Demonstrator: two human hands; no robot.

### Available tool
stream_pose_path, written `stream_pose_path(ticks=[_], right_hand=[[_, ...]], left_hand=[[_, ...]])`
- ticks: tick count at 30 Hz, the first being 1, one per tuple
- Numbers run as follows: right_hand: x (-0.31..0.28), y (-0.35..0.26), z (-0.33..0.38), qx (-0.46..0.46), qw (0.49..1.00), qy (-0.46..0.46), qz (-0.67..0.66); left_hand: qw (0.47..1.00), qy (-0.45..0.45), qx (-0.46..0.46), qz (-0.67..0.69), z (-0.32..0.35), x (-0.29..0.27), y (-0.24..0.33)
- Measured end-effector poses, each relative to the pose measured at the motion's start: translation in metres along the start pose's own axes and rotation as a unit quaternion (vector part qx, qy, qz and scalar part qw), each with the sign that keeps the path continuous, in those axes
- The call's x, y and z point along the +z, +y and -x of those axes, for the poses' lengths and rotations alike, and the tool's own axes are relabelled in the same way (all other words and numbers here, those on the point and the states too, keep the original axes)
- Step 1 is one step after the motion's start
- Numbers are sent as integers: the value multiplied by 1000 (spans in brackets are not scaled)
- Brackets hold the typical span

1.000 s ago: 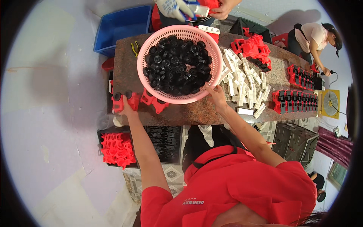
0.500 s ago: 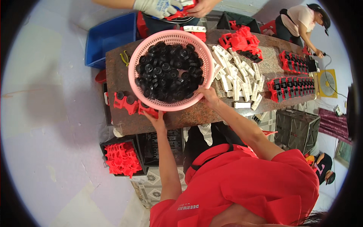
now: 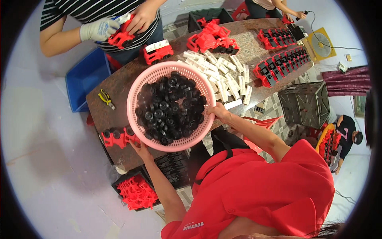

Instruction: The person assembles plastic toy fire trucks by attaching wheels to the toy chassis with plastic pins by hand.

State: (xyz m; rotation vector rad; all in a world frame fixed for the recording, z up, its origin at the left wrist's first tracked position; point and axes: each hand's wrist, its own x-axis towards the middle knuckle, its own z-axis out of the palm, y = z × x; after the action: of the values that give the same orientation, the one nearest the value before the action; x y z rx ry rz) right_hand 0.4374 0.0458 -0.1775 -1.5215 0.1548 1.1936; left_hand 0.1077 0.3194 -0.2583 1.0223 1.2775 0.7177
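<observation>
A pink perforated plastic basket [image 3: 131, 119] holds a heap of small black toy wheels [image 3: 171, 107]. My right hand [image 3: 219, 111] is closed on the basket's right rim. My left hand [image 3: 140, 150] is at its near left side, fingers stretched toward the red toy truck bodies [image 3: 115, 138] beside the basket. Black wheels sit on these bodies, and the basket hides part of the rightmost one. The left fingertips are close to that body; whether they touch it or the basket is unclear.
White plastic parts [image 3: 229, 85] lie right of the basket, with red truck bodies [image 3: 213, 38] behind and rows of red-and-black ones [image 3: 282, 65] farther right. Yellow-handled pliers [image 3: 106, 98] lie left. Opposite, a co-worker's gloved hand [image 3: 97, 30] holds a red truck. Crates of parts [image 3: 137, 193] stand below.
The whole view has swung round. The basket has come nearer to me, uncovering a white-topped red truck behind it. My right hand keeps its hold on the rim; my left stays beside the red bodies.
</observation>
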Motion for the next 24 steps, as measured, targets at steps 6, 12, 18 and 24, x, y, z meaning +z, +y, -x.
stream_pose_path(ticks=[6,12,18,24], right_hand=[[-33,-23,20,54,997,-26,44],[-97,-110,-48,-334,763,298,467],[-135,-258,-143,-471,526,279,651],[-135,-273,-138,-462,563,137,671]], left_hand=[[997,-60,-33,19,-8,31,16],[993,-40,-25,-104,-3,35,55],[949,143,207,-189,56,93,96],[988,-73,107,-82,155,238,129]])
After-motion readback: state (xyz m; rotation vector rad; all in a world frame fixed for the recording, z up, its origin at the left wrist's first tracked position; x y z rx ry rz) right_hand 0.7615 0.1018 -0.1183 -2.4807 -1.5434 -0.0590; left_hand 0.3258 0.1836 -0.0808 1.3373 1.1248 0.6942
